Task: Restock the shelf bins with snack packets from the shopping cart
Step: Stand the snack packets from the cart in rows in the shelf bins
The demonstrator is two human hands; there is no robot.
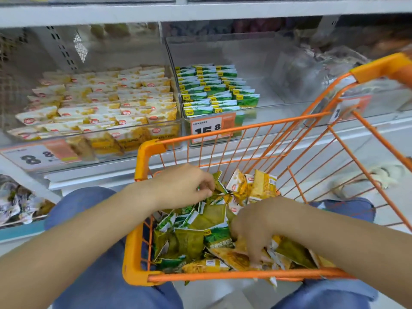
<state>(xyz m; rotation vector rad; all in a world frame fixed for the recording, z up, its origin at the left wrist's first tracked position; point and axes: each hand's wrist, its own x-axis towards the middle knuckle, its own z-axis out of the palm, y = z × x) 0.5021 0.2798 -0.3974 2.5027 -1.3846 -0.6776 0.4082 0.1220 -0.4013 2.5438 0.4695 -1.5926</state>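
Hands were both down in the orange shopping cart (142, 161), right in among the loose snack packets (200, 237). That heap of green and yellow packets filled the near end of the basket, piled every which way. Left hand (185, 186) sat at the far left of the heap, fingers curled, fingertips pinching the edge of a green packet (217, 180). Right hand (256, 226) was lower and nearer, fingers bent down and digging into the pile, closing on a yellow packet (234, 257) near the cart's near rim. How firm that hold was could not be told, since the fingertips were buried among the wrappers.

Beyond the cart stood the shelf (200, 12) with its clear bins. Left bin (156, 139) was packed with rows of yellow-and-white packets (107, 103), a price tag (38, 156) on its front showing an 8. Middle bin (263, 108) held neat rows of green packets (211, 88) on its left side only, with a tag (211, 127) reading 15.8 at the front. Further right, another clear bin was blurred behind the cart's handle (379, 65). Blue trousers (89, 275) showed on both sides of the cart.
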